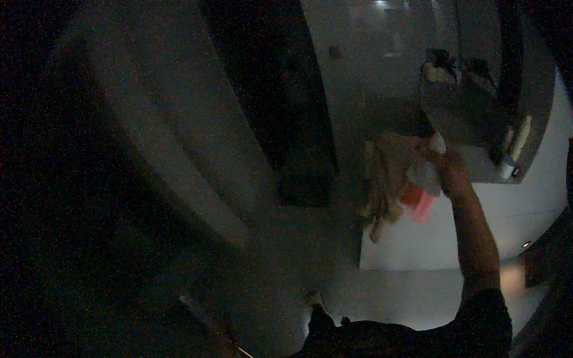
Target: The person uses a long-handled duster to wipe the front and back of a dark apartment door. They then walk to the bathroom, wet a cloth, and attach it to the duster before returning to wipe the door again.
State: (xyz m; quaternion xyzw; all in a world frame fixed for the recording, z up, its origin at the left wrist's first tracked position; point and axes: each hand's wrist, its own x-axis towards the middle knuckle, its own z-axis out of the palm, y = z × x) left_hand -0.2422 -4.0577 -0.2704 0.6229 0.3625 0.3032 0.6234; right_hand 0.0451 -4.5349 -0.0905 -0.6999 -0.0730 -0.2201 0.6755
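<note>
My bare right arm reaches forward from a dark short sleeve on the right side. My right hand (450, 168) is closed around a pale, blurred object (438, 143), perhaps thin plastic or cloth. Just left of the hand is a greyish, translucent-looking mass (421, 172). Below it show a bright pink piece (423, 209) and an orange-red piece (411, 195). A beige bundle (380, 179) with long folds lies or hangs further left; I cannot tell which. At the lower left a dim brownish shape (219, 331) may be my left arm; its hand cannot be made out.
A white surface (412, 250) extends beneath the bundle. Beyond my right hand, a grey counter-like surface (465, 112) carries dark items with a cable (441, 62). A white cylindrical object (507, 168) sits near its corner. A tall dark panel (277, 80) stands left of centre. The left side is very dark.
</note>
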